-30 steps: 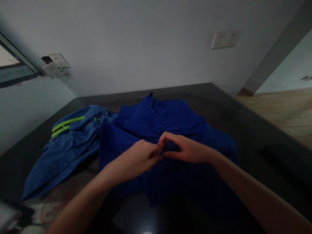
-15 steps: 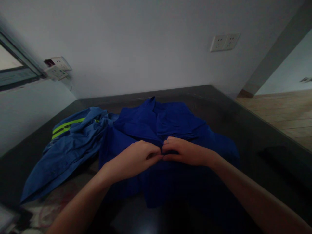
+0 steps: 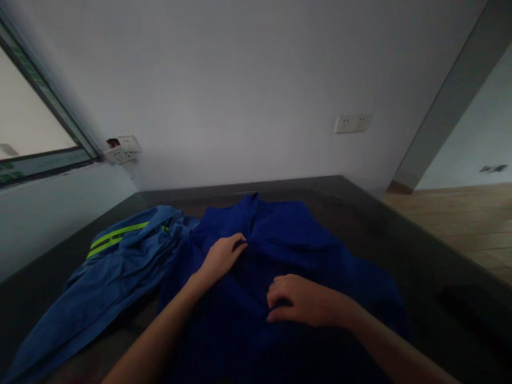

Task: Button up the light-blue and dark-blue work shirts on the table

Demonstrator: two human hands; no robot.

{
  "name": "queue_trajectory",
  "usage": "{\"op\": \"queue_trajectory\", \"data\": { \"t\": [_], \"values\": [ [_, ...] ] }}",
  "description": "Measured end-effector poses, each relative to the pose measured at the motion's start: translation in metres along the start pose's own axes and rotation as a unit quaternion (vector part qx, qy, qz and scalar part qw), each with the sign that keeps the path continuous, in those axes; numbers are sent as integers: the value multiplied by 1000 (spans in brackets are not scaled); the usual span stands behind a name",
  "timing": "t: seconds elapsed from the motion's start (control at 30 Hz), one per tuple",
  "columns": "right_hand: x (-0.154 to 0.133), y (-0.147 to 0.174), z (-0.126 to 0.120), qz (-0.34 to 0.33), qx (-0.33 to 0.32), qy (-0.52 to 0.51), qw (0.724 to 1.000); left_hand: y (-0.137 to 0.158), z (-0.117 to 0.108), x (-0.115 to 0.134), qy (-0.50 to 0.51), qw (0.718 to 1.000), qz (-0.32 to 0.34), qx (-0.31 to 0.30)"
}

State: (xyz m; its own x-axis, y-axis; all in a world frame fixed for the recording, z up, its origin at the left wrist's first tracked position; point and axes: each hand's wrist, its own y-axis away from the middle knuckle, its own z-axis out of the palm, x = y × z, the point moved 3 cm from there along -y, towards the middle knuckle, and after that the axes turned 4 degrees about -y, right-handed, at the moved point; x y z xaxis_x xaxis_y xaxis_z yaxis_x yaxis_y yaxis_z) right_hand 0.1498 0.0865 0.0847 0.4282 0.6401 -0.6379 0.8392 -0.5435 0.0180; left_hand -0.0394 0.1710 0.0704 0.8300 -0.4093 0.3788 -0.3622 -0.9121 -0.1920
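Reference: clock face centred on the garment [image 3: 276,264], with 12 toward the wall [image 3: 248,96].

**Location.** Blue cloth of the garment spread across the surface [image 3: 376,224], raised tip [image 3: 253,200] toward 12, lower part lost in shadow toward 6. At 9, adjoining: striped garment [image 3: 132,272], rumpled, with yellow-green bands [image 3: 128,229]. Overlap at that edge not clear. Between 3 and 4, well apart, near the rim: dark object [image 3: 476,314], kind not discernible.

**Left hand** [image 3: 222,257]. At 10, over the blue cloth. Fingers bent, thumb and forefinger tips close together with a narrow gap. Cloth between the tips possible; cannot tell for certain.

**Right hand** [image 3: 306,303]. Near 4, lower on the cloth. Fingers curled, thumb drawn in below, small dark gap enclosed. Fold [image 3: 248,303] running from 10 toward the tips; actual grip cannot be told.

**Possible faults (judged).**
1. Cloth skewed or bunched. Cause: uneven pull, with hands at different levels.
2. Edge lost from the fingers. Cause: a shallow hold at the tips only.
3. Striped garment dragged along. Cause: snagging at the 9 o'clock edge.
4. Crease or misaligned edge overlooked. Cause: dark cloth in dim light.
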Motion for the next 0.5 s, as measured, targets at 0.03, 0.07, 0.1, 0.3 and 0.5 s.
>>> {"op": "queue_trajectory", "data": {
  "t": [0.03, 0.07, 0.1, 0.3, 0.5],
  "values": [
    [1, 1, -1, 4, 5, -3, 1000, -2, -15, -8, 29, 999, -9, 41],
    [1, 1, -2, 8, 9, -6, 1000, -3, -31, -19, 51, 994, -23, 92],
    [2, 2, -2, 10, 14, -10, 1000, -2, -50, -32, 62, 986, -46, 150],
    [1, 2, -4, 8, 56, -30, 998, 33, -136, -95, 7, 882, -178, 436],
    [5, -3, -12, 60, 166, -71, 982, 33, -122, -34, -122, 920, -146, 342]
  ]
}}
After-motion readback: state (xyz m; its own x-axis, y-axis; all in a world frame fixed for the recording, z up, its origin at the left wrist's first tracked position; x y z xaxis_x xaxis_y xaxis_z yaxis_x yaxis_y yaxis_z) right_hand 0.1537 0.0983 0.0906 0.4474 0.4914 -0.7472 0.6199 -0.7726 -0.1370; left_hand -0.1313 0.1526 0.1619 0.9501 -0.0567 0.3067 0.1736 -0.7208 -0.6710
